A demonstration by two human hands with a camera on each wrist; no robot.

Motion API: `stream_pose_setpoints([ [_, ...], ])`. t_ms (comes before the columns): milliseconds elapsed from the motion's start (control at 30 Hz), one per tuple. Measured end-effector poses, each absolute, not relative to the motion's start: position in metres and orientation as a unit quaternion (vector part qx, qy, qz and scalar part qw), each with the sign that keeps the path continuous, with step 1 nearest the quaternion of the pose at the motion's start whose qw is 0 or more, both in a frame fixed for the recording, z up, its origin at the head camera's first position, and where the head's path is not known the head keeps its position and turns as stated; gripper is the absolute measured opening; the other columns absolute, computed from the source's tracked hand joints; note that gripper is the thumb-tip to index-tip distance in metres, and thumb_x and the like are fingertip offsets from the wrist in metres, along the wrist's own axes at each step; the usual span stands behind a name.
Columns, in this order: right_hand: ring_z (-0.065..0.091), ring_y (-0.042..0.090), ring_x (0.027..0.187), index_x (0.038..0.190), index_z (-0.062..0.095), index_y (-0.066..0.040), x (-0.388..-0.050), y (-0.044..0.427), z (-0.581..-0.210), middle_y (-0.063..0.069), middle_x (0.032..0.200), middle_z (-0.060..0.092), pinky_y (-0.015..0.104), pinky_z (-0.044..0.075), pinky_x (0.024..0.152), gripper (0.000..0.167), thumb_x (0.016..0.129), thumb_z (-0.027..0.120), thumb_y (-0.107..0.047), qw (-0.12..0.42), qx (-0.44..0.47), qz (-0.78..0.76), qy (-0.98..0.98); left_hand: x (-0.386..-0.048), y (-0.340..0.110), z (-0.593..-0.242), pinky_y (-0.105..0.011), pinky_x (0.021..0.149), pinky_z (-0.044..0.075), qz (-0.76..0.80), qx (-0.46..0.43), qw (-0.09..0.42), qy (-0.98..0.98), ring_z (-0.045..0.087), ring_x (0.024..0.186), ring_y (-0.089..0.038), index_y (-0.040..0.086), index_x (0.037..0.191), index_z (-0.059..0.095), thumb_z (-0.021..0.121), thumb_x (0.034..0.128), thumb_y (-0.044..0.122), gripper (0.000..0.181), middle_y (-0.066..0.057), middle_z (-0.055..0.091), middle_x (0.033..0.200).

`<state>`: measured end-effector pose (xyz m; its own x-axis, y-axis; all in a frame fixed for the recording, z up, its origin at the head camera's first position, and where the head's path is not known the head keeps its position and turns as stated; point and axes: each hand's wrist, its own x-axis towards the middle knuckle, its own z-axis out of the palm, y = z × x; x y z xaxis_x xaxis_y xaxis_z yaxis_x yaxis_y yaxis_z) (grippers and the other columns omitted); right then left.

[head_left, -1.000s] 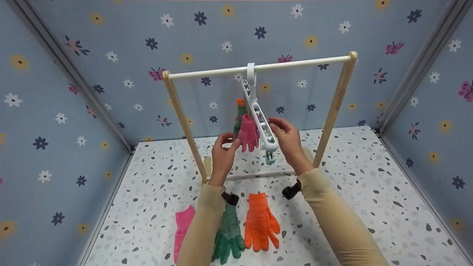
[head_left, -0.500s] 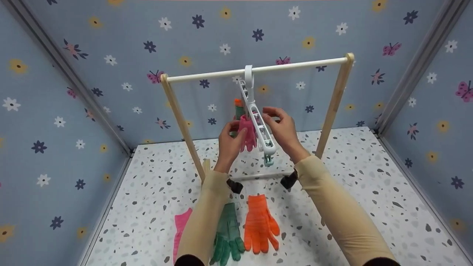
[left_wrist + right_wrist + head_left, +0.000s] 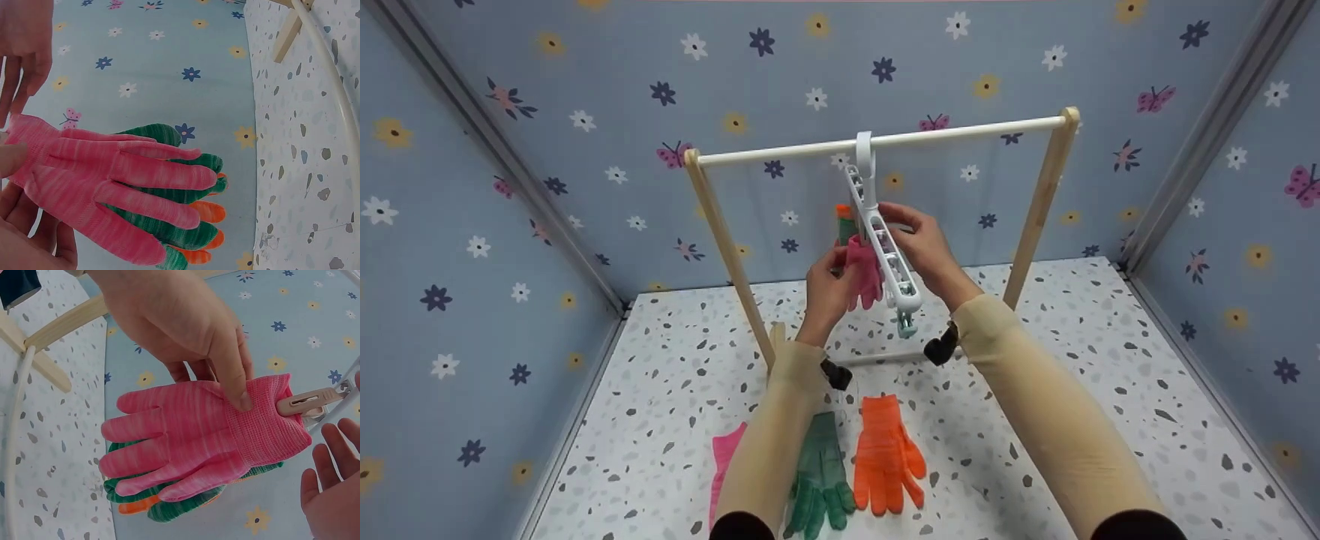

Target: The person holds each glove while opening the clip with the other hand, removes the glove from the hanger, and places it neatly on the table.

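My left hand (image 3: 829,292) pinches a pink knit glove (image 3: 865,274) at its cuff, thumb on one side and fingers behind, as the right wrist view shows. A beige clip (image 3: 306,402) of the white hanger (image 3: 894,262) reaches into the cuff opening; whether it bites the fabric I cannot tell. My right hand (image 3: 926,244) is on the hanger's other side, its fingers (image 3: 332,458) loosely extended near the clip and holding nothing visible. Behind the pink glove hang a green glove (image 3: 194,236) and an orange one (image 3: 211,211), mostly hidden.
The hanger hooks over the white rail (image 3: 960,135) of a wooden-legged rack (image 3: 1039,210). On the speckled surface below lie an orange glove (image 3: 887,457), a green glove (image 3: 823,465) and a pink glove (image 3: 725,454), partly behind the left sleeve. A patterned wall stands behind.
My left hand has moved right and up to the hanging pink glove's cuff and now grips it. My right hand has shifted up and left along the hanger.
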<state>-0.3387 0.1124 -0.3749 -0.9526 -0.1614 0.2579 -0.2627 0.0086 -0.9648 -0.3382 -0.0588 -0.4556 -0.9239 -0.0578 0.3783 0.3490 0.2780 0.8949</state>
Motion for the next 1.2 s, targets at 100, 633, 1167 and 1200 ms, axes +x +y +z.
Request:
stream_pose_setpoints([
  [100, 0.059, 0.027, 0.117, 0.136, 0.058, -0.002, -0.341, 0.110, -0.373, 0.015, 0.131, 0.060, 0.032, 0.048, 0.093, 0.045, 0.093, 0.067, -0.012, 0.022, 0.155, 0.684, -0.712, -0.339, -0.059, -0.456, -0.032, 0.079, 0.051, -0.592, -0.090, 0.164, -0.784, 0.060, 0.089, -0.018, 0.008, 0.114, 0.069, 0.060, 0.0986, 0.017, 0.020, -0.004, 0.068, 0.102],
  [633, 0.058, 0.025, 0.113, 0.135, 0.059, -0.003, -0.344, 0.106, -0.373, 0.014, 0.124, 0.063, 0.034, 0.048, 0.094, 0.044, 0.092, 0.066, -0.005, 0.030, 0.140, 0.705, -0.695, -0.332, -0.058, -0.459, -0.031, 0.064, 0.051, -0.589, -0.117, 0.128, -0.789, 0.060, 0.081, -0.018, 0.011, 0.113, 0.069, 0.057, 0.1013, 0.024, 0.022, -0.003, 0.066, 0.097],
  [1167, 0.062, 0.023, 0.107, 0.139, 0.054, 0.000, -0.342, 0.102, -0.373, 0.016, 0.130, 0.062, 0.032, 0.049, 0.091, 0.044, 0.097, 0.061, -0.010, -0.032, 0.098, 0.749, -0.654, -0.323, -0.062, -0.464, -0.028, 0.066, 0.048, -0.626, -0.168, 0.112, -0.753, 0.058, 0.079, -0.018, 0.003, 0.115, 0.070, 0.060, 0.0997, 0.015, 0.022, -0.007, 0.069, 0.097],
  [1200, 0.063, 0.023, 0.105, 0.138, 0.056, -0.001, -0.342, 0.102, -0.374, 0.015, 0.128, 0.063, 0.032, 0.050, 0.090, 0.043, 0.097, 0.062, -0.011, -0.035, 0.095, 0.748, -0.656, -0.323, -0.062, -0.464, -0.028, 0.066, 0.047, -0.627, -0.172, 0.112, -0.752, 0.058, 0.079, -0.019, 0.002, 0.116, 0.070, 0.060, 0.0997, 0.013, 0.022, -0.008, 0.069, 0.097],
])
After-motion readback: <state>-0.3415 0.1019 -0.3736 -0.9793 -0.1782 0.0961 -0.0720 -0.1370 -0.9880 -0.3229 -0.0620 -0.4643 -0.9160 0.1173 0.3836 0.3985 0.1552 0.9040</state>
